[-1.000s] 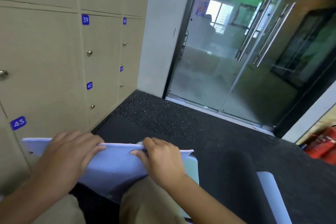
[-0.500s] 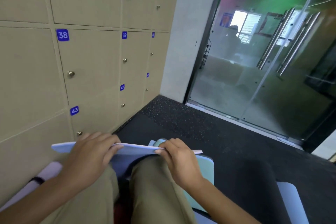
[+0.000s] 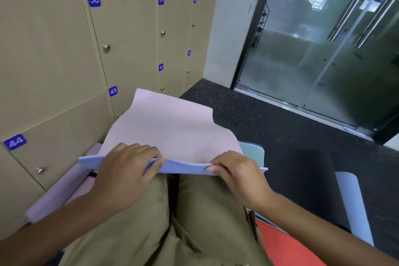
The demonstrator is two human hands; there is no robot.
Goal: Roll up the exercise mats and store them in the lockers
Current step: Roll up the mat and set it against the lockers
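At the near edge of the mat, both hands hold it: the left hand has fingers curled over the blue edge, and the right hand pinches the same edge between thumb and fingers. Mat position: lifted above the person's knees, pale underside facing up, far end curling toward the lockers. Further mats lie on the dark floor beside and beneath. Locker doors in view are closed. Assessment: rolling is at its start. Next move likely requires tucking this edge over tightly and evenly, both hands advancing together.
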